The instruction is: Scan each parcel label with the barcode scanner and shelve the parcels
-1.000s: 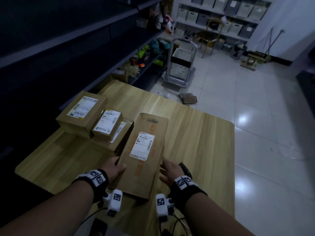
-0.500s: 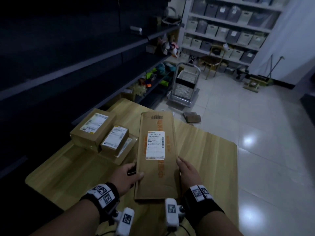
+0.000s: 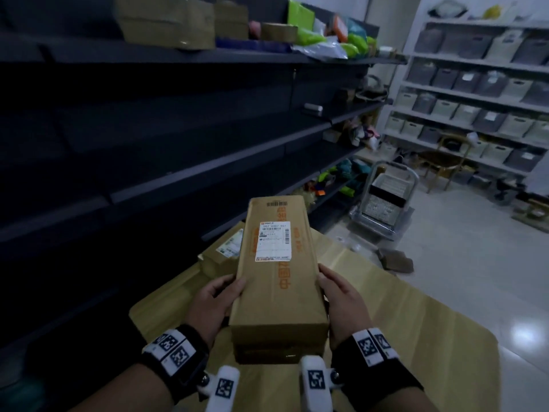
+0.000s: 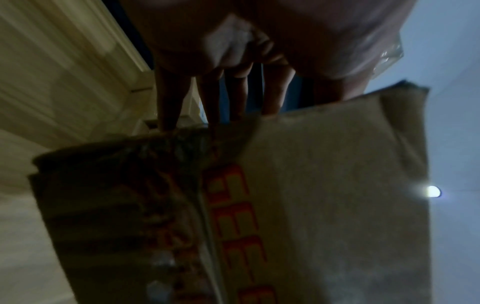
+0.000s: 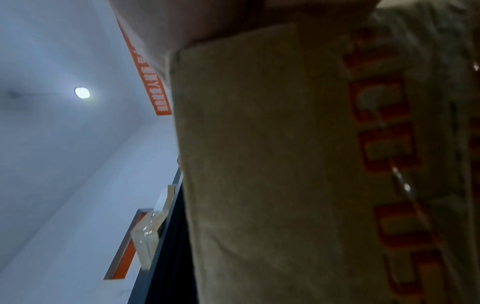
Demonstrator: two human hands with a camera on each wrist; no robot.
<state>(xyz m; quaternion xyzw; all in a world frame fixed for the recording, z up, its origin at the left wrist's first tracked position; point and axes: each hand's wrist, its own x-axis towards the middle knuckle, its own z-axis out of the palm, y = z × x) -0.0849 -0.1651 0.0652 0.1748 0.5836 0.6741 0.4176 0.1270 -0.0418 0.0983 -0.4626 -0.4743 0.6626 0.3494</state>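
Between the curled fingers of the left hand and right hand, the long cardboard parcel has risen off the wooden table, label up, toward the dark shelves, so shelving seems next.

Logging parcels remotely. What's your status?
Left hand and right hand grip the long parcel, label up. Clear of the table. Nothing blocking.

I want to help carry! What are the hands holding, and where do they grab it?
Both hold the long brown cardboard parcel at its near end: left hand on the left edge, right hand on the right edge.
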